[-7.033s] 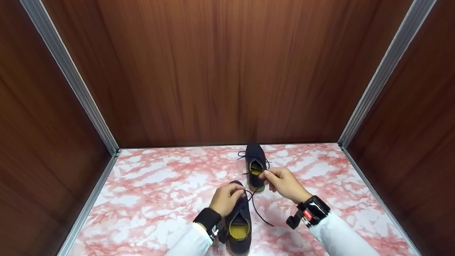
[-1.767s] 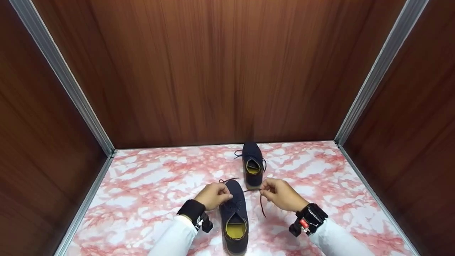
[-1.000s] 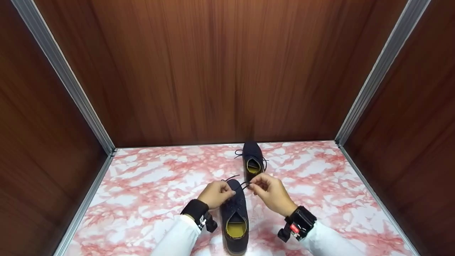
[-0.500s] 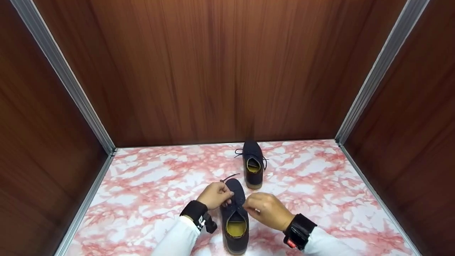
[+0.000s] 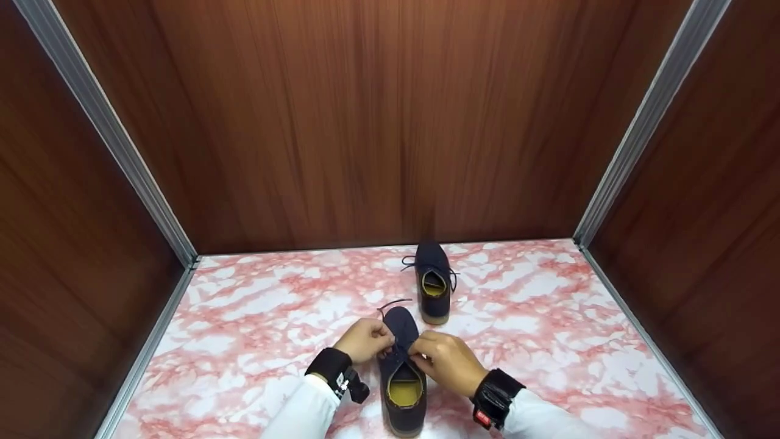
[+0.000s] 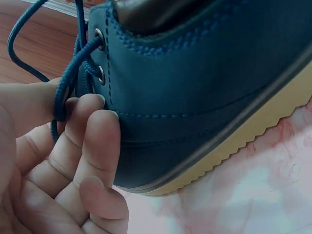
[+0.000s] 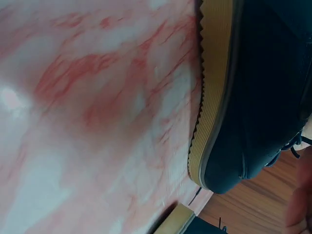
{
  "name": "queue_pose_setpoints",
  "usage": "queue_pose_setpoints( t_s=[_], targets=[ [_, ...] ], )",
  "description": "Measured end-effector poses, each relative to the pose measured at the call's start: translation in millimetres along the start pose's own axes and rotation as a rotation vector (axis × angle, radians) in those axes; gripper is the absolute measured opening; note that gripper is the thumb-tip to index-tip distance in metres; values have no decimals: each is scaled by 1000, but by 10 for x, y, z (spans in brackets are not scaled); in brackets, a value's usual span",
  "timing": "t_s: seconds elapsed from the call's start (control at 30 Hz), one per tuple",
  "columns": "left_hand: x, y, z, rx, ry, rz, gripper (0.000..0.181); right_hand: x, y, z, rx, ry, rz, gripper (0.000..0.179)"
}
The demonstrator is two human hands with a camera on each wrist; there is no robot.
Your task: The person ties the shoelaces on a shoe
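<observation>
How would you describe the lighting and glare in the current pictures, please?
Head view: the back wall looks dark against the bright floor; left wrist view: the near shoe reads blue-green, the floor pale; right wrist view: glare makes a small white spot at the floor's left, and the shoe's side is dim.

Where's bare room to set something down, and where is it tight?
Bare patches of the marbled surface: left of the left hand to the left metal rail, and right of the right hand and far shoe to the right metal rail. Crowded: over the near shoe, where both hands are at the laces; a loose lace end curves past its toe.
</observation>
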State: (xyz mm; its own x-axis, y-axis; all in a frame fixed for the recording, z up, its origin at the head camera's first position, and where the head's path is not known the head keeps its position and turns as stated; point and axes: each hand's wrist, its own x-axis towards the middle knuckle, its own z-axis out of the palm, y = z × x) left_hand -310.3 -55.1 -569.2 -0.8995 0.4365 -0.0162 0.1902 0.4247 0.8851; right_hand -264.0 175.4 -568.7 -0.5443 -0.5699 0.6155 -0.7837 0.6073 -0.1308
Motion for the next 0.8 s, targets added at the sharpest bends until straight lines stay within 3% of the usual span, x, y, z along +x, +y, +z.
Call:
queue_pose_setpoints(
  t_s=[0.3,0.5,0.67,0.8],
  targets=[
    [-26,-72,-5,-14,-3,18,13,26,126,-53,189,-157,282,14],
    [-32,-82,-6,13,10,20,13,93,312,-95,324,-172,505,6],
    [-37,-81,6,12,19,5,12,183,402,-49,364,-145,600,3],
    [-28,-72,18,3,24,-5,12,274,405,8,388,-175,628,7]
  ],
)
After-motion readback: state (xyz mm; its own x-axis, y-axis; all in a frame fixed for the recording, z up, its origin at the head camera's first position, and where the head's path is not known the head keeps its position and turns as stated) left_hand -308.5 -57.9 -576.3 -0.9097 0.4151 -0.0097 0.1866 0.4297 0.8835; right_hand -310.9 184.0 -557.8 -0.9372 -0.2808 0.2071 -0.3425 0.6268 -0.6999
